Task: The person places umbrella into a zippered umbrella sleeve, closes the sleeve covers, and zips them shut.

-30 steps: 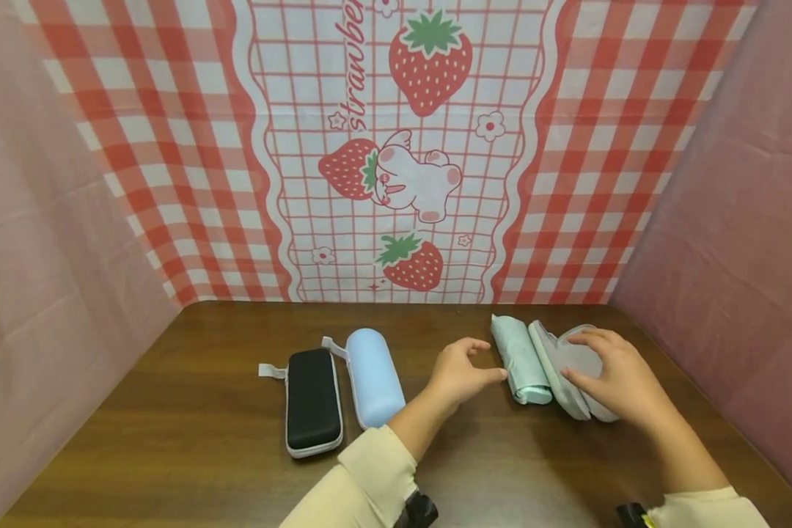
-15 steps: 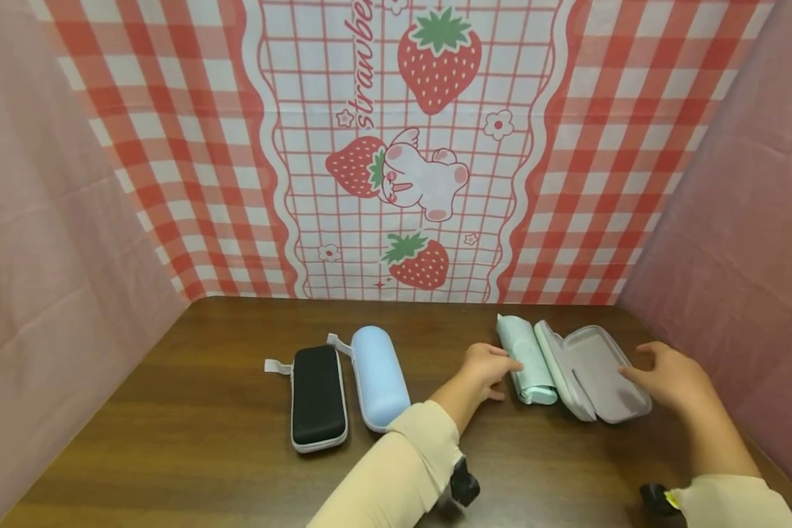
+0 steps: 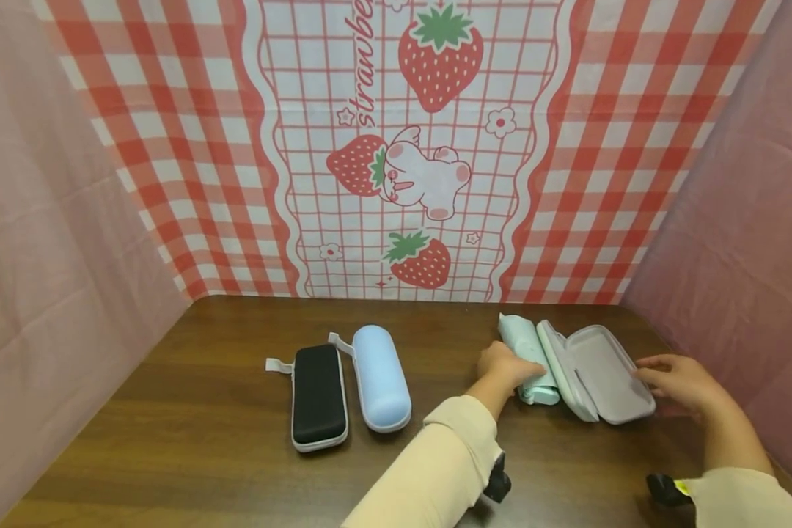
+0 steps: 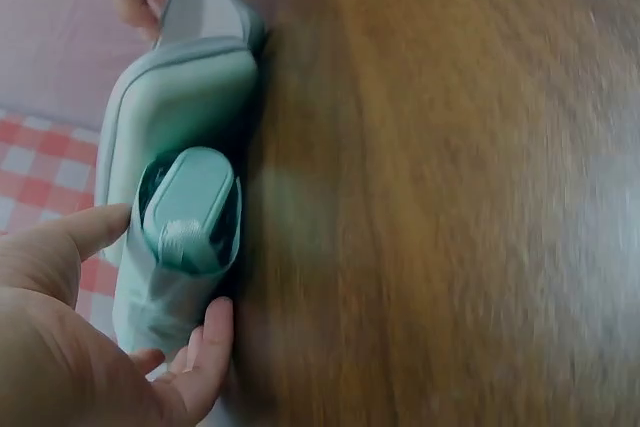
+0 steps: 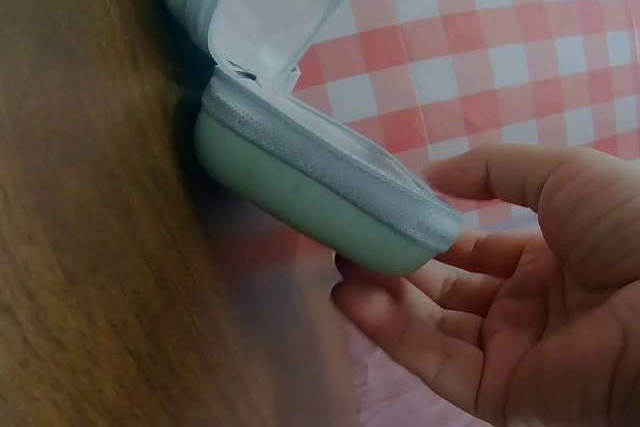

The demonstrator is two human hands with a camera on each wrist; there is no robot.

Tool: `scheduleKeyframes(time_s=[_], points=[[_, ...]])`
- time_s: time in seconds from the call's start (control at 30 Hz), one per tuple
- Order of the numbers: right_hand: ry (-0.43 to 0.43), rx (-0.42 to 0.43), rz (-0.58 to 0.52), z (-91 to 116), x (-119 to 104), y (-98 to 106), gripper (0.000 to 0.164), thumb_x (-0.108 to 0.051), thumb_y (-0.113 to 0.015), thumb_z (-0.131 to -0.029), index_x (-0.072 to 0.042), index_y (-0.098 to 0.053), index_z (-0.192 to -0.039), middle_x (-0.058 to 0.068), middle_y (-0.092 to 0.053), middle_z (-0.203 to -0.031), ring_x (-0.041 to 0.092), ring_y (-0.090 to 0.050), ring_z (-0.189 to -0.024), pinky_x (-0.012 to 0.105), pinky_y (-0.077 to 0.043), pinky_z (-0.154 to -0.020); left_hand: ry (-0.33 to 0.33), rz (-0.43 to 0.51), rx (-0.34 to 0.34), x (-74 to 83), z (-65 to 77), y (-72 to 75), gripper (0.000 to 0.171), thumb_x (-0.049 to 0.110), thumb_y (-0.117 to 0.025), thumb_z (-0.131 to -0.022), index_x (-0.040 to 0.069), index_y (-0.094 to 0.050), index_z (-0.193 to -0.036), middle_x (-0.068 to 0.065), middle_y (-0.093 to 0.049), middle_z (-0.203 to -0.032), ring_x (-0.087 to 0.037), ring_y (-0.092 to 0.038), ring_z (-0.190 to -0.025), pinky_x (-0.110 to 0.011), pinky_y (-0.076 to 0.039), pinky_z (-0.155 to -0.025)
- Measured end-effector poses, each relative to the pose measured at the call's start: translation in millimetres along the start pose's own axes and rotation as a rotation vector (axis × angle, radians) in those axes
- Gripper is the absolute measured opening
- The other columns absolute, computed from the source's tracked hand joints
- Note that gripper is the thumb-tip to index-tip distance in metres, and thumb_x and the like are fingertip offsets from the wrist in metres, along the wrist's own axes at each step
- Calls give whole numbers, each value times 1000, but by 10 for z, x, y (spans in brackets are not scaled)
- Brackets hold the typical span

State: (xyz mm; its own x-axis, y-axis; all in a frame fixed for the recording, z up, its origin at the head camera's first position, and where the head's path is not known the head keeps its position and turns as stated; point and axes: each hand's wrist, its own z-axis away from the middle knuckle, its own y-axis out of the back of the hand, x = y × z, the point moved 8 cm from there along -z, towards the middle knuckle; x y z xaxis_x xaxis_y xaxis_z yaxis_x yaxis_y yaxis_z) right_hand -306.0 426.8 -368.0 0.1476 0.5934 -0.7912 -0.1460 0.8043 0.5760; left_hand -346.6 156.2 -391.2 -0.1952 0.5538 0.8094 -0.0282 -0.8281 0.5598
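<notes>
A mint compact umbrella point(image 3: 520, 336), folded in a thin sleeve, lies on the table toward the right. My left hand point(image 3: 504, 364) holds it, with the thumb on one side and the fingers on the other; its flat-ended handle point(image 4: 190, 197) pokes out of the sleeve in the left wrist view. Right beside it is a mint zip case point(image 3: 610, 374), unzipped and spread open with a grey lining. My right hand point(image 3: 683, 383) grips the outer half of the case. In the right wrist view the thumb is at the rim and the fingers point(image 5: 400, 322) are beneath the shell.
On the left half of the brown wooden table point(image 3: 191, 411) lie a black zip case point(image 3: 319, 396) and a light blue one point(image 3: 379, 378), both closed, with grey loops. A red-checked strawberry cloth point(image 3: 396, 183) hangs behind, and pink cloth point(image 3: 732, 191) hangs at the sides.
The left hand has moved right onto the umbrella and now holds it. The case's outer half has swung out to the right; the right hand has followed and grips its edge.
</notes>
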Motion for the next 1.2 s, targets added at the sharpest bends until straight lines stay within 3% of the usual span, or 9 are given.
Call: scheduleKeyframes(time_s=[0.07,0.17,0.37,0.47,0.57,0.8,1.03,1.2], points=[[4,1,-16,8,6,3,59,-19,-51,-100,24,-28,-133,35,-54,-116,27,-62,-94,45,-57,-70,-27,-94,18,50,15,-15,62,43,-90,-61,1,-61,-97,-11,-60,-81,-23,-63,-69,-31,-54,-63],[15,-1,-40,25,-4,-6,56,-15,-51,-99,25,-30,-132,23,-62,-106,25,-61,-92,44,-58,-68,-44,-134,26,82,30,-25,62,41,-89,-62,2,-60,-101,-8,-60,-84,-22,-60,-77,-30,-51,-70],[21,-15,-98,46,-18,-72,53,-11,-51,-98,27,-31,-130,6,-64,-93,17,-63,-83,42,-58,-66,1,36,-4,0,23,-11,43,21,-87,-66,2,-56,-89,-10,-54,-75,-24,-56,-57,-32,-53,-46],[27,-22,-115,58,-10,-79,53,-10,-51,-98,29,-31,-128,5,-65,-92,14,-64,-81,41,-58,-65,21,98,-20,-39,16,-14,38,15,-87,-66,2,-54,-80,-10,-52,-73,-25,-56,-52,-34,-53,-43],[26,-23,-137,69,5,-76,53,-10,-51,-98,29,-32,-128,5,-65,-91,14,-65,-80,42,-58,-65,20,100,-30,-58,-8,-15,36,14,-87,-66,3,-54,-76,-9,-52,-72,-25,-56,-52,-34,-54,-44],[39,-21,-150,105,11,-50,52,-9,-51,-97,30,-32,-126,5,-65,-89,14,-65,-77,42,-58,-63,1,45,-81,-65,-78,25,33,14,-86,-67,4,-65,-91,-7,-55,-77,-23,-57,-60,-34,-53,-45],[51,-31,-140,79,-25,-121,52,-7,-50,-97,31,-30,-127,6,-65,-90,14,-66,-78,42,-58,-63,-19,3,-142,-168,-142,186,26,10,-84,-68,5,-67,-87,-7,-55,-74,-23,-60,-59,-35,-54,-46],[45,-29,-114,77,-11,-139,54,-8,-50,-97,31,-28,-127,9,-65,-91,15,-66,-79,42,-58,-64,-28,2,-148,-246,-161,302,36,9,-84,-67,4,-68,-98,-8,-56,-81,-24,-61,-65,-36,-55,-46]])
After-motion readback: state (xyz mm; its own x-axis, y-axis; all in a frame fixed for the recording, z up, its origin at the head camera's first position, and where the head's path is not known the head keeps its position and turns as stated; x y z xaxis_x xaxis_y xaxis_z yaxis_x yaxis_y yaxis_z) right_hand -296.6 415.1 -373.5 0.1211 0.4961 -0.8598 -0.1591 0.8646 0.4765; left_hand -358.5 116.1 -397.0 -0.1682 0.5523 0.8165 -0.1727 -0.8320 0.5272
